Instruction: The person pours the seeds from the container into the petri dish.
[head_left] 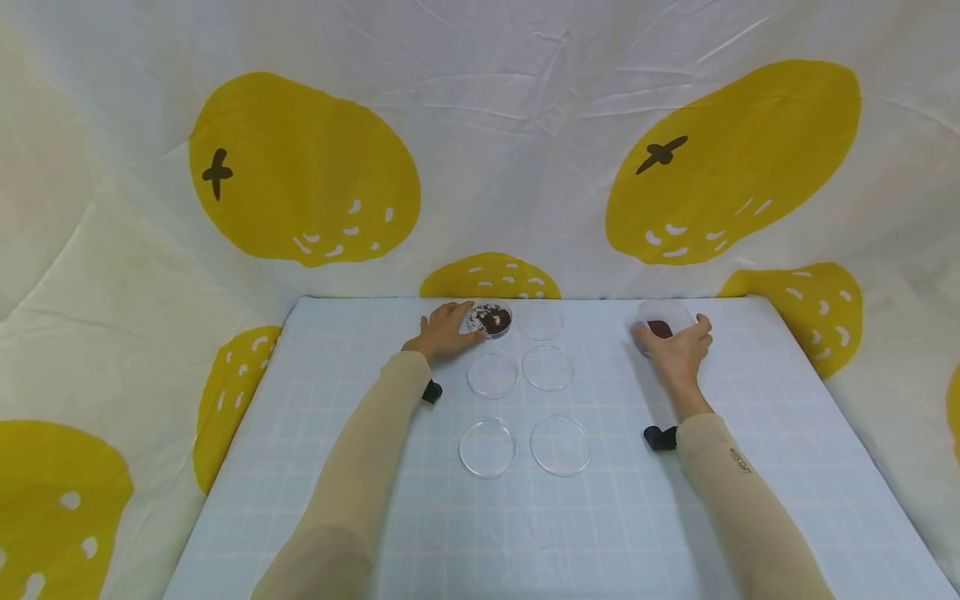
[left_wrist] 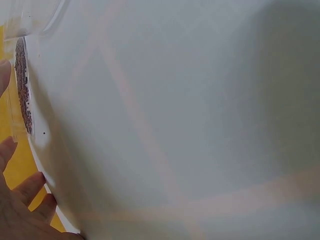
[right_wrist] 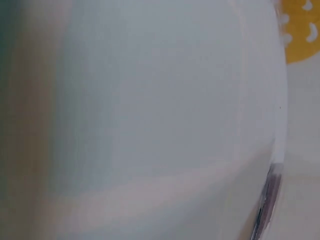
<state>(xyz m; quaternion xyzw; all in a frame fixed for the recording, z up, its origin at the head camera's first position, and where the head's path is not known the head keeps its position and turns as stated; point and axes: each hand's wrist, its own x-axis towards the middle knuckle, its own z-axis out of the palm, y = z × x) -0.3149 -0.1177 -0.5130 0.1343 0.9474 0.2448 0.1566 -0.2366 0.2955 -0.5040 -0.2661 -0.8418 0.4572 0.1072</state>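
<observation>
At the far edge of the table, my left hand point(head_left: 442, 335) holds a clear round petri dish point(head_left: 472, 321) from its left side, thumb and fingers on either side of the rim. Small dark grains point(left_wrist: 23, 90) lie in it, with white patches or glare over them in the head view. Farther right, my right hand point(head_left: 681, 357) grips a clear container point(head_left: 678, 312) with dark contents point(head_left: 660, 328) between thumb and fingers. In the right wrist view only a dark, blurred strip of the contents point(right_wrist: 267, 202) shows at the lower right.
Several clear round dishes or lids stand between the arms: one beside the held dish point(head_left: 542, 338), others in the middle point(head_left: 492, 397) and nearer point(head_left: 487, 477). White cloth with yellow fruit shapes point(head_left: 307, 175) hangs behind the table. Black straps or mounts point(head_left: 660, 438) sit by both wrists.
</observation>
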